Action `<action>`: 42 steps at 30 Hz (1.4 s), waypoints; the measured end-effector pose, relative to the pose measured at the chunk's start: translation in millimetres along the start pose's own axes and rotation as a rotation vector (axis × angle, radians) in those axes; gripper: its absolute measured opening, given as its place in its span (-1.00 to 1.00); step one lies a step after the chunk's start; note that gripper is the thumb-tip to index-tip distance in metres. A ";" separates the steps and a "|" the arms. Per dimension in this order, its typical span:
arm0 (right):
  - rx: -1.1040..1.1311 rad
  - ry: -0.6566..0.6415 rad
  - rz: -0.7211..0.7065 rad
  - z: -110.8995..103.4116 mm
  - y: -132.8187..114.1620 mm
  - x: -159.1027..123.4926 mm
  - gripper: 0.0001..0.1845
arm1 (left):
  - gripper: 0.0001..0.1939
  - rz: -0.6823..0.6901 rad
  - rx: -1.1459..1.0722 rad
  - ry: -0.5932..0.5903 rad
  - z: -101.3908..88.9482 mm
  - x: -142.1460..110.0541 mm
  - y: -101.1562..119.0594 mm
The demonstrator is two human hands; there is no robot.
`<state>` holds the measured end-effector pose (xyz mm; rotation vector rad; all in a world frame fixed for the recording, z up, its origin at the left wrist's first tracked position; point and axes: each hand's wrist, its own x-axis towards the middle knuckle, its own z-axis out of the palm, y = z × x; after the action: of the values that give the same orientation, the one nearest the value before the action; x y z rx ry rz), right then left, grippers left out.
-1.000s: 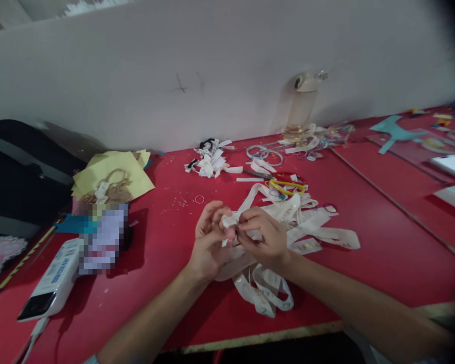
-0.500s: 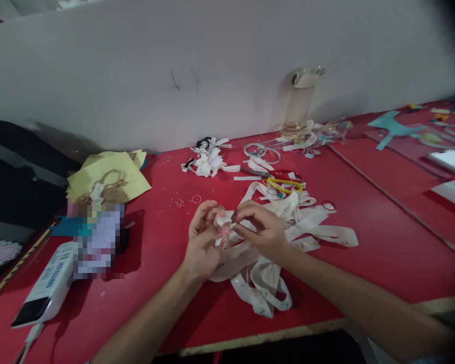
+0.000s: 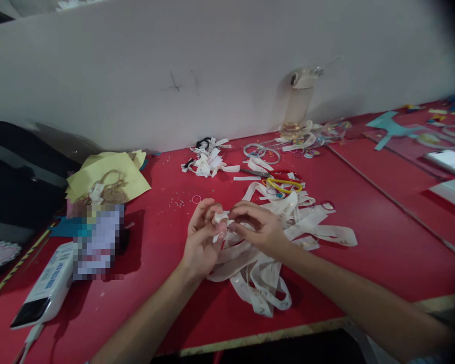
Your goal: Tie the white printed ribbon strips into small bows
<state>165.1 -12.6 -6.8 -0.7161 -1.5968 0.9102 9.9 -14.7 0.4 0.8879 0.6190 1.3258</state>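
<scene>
Between my two hands, above the red table (image 3: pixel 163 283), is a small folded piece of white ribbon (image 3: pixel 221 217). My left hand (image 3: pixel 205 240) is closed on it, thumb and fingers pinching it from the left. From the right, my right hand (image 3: pixel 258 227) pinches the ribbon's other side with its fingertips; the exact grip is partly hidden. Under and to the right of my hands lies a loose heap of long white ribbon (image 3: pixel 263 293) with gold print. Scissors with red and yellow handles (image 3: pixel 284 184) rest just behind that heap.
Behind my hands sits a pile of small white and black ribbon pieces (image 3: pixel 208 162). A clear bottle (image 3: pixel 299 108) stands against the wall. At left are a white power bank (image 3: pixel 47 285) with a cable and yellow paper (image 3: pixel 134 177). A phone (image 3: pixel 451 163) lies far right.
The fingers of both hands have shifted slightly around the small white ribbon, which looks more bunched now. Other things on the table have stayed put.
</scene>
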 end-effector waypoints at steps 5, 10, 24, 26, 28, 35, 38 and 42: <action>-0.241 0.038 -0.090 -0.5 -1.3 -0.6 -0.92 | -0.56 -0.029 0.039 -0.015 3.8 -1.4 0.1; -0.411 0.085 -0.176 4.3 3.5 -9.4 -0.82 | -0.60 -0.121 -0.135 -0.067 10.6 -2.5 -1.3; -0.278 0.055 -0.031 3.7 0.6 -3.5 -0.88 | -0.64 -0.147 -0.203 0.124 9.9 3.3 5.1; -0.242 0.031 -0.046 2.4 -0.9 -3.0 -0.85 | -0.63 -0.142 -0.203 0.147 6.4 4.8 4.9; -0.195 -0.006 -0.039 1.3 -1.5 -3.1 -0.81 | -0.63 -0.136 -0.207 0.164 3.6 6.1 4.8; 0.274 -0.014 0.301 0.6 7.0 -2.6 -0.81 | -0.62 -0.167 -0.214 0.150 -2.5 6.4 1.8; 0.337 -0.058 0.353 0.1 8.1 0.5 -0.82 | -0.63 -0.134 -0.212 0.114 -4.6 7.6 -0.4; 0.335 -0.065 0.405 -1.5 7.4 2.7 -0.83 | -0.62 -0.161 -0.189 0.095 -3.8 8.8 -0.8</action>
<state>165.9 -6.2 -11.6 -0.7882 -1.3276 1.4692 8.7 -5.4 -1.5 0.6120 0.6145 1.2622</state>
